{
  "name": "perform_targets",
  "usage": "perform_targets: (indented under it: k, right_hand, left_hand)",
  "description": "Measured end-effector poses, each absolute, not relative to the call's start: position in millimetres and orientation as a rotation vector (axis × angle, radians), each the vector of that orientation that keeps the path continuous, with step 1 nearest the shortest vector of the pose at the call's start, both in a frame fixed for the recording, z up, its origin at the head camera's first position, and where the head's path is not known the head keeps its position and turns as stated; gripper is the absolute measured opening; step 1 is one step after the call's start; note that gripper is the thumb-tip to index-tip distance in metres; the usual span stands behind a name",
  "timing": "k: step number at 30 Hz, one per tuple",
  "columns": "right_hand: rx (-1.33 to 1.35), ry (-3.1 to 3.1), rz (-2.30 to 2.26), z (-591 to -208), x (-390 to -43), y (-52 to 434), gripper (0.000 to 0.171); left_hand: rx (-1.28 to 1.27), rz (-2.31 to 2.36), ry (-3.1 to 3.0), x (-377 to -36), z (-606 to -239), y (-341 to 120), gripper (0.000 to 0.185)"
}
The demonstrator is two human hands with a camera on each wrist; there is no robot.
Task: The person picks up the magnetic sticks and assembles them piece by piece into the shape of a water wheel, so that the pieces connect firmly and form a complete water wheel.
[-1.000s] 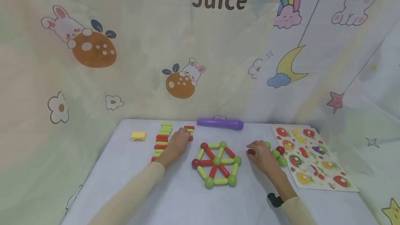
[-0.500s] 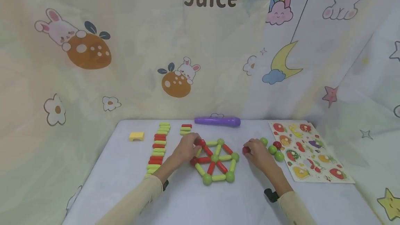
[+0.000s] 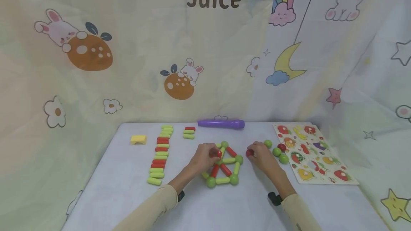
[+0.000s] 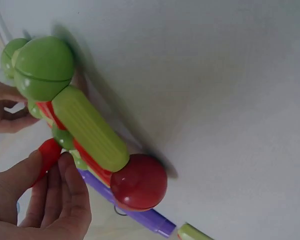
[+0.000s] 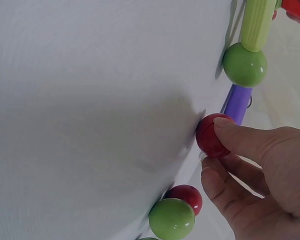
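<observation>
My left hand (image 3: 205,158) is over the left part of a flat hexagon of rods and balls (image 3: 228,160), hiding that side in the head view. Between thumb and fingers it pinches a red rod (image 4: 50,154), raised above the model. At the model's right, my right hand (image 3: 261,154) pinches a red ball (image 5: 212,136) close to the table. In the left wrist view a light green rod (image 4: 92,130) of the model joins a green ball (image 4: 44,67) to a red ball (image 4: 139,182). A gap separates the right hand's ball from the model's nearest green ball (image 5: 245,65).
A column of red and green rods (image 3: 162,153) lies at left, with a short stack of rods (image 3: 189,133) beside it. Loose balls (image 3: 277,152) lie near a fruit board (image 3: 313,154). A purple stick (image 3: 221,124) and a yellow block (image 3: 138,139) lie at the back.
My left hand has moved from the short rod stack rightward over the model, carrying a red rod off it. My right hand has stayed nearly in place with the red ball.
</observation>
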State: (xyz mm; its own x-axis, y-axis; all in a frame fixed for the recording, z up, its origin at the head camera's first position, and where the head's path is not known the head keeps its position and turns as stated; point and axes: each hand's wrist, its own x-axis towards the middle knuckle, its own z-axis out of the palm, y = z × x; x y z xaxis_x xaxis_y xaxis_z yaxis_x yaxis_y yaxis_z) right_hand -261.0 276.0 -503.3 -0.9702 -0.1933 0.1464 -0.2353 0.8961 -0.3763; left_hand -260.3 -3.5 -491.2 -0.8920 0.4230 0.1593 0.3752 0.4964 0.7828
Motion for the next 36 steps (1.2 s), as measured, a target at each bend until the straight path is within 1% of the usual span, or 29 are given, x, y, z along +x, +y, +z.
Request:
perform_targets:
  k: [6,9,11,15,19,22,26,28,33,36]
  right_hand:
    - [0.332,-2.960,0.651,-502,-261,276,0.030]
    - [0.369,-2.891,0.679,-493,-257,272,0.030]
    - [0.446,-2.798,0.720,-483,-253,266,0.031]
    - [0.683,-2.623,0.854,-456,-243,241,0.036]
    - [0.886,-2.574,0.996,-440,-239,217,0.036]
    - [0.960,-2.571,1.044,-440,-241,206,0.035]
    - [0.980,-2.568,1.046,-445,-244,199,0.034]
    - [0.978,-2.567,1.042,-448,-245,197,0.033]
    - [0.968,-2.565,1.040,-450,-245,195,0.035]
    - [0.962,-2.560,1.047,-450,-245,195,0.037]
  left_hand:
    - [0.690,1.366,2.690,-261,-494,-2,0.016]
    - [0.698,1.367,2.695,-260,-494,-3,0.018]
    - [0.701,1.365,2.699,-258,-494,-4,0.020]
    - [0.672,1.374,2.710,-252,-491,-9,0.026]
    - [0.649,1.299,2.810,-247,-490,-19,0.031]
    - [0.666,1.156,2.952,-244,-495,-28,0.024]
    - [0.683,1.000,3.062,-241,-504,-37,0.013]
    - [0.665,0.960,3.070,-238,-507,-40,0.017]
    - [0.581,0.977,3.034,-231,-510,-43,0.021]
    - [0.546,1.009,3.027,-229,-512,-42,0.017]
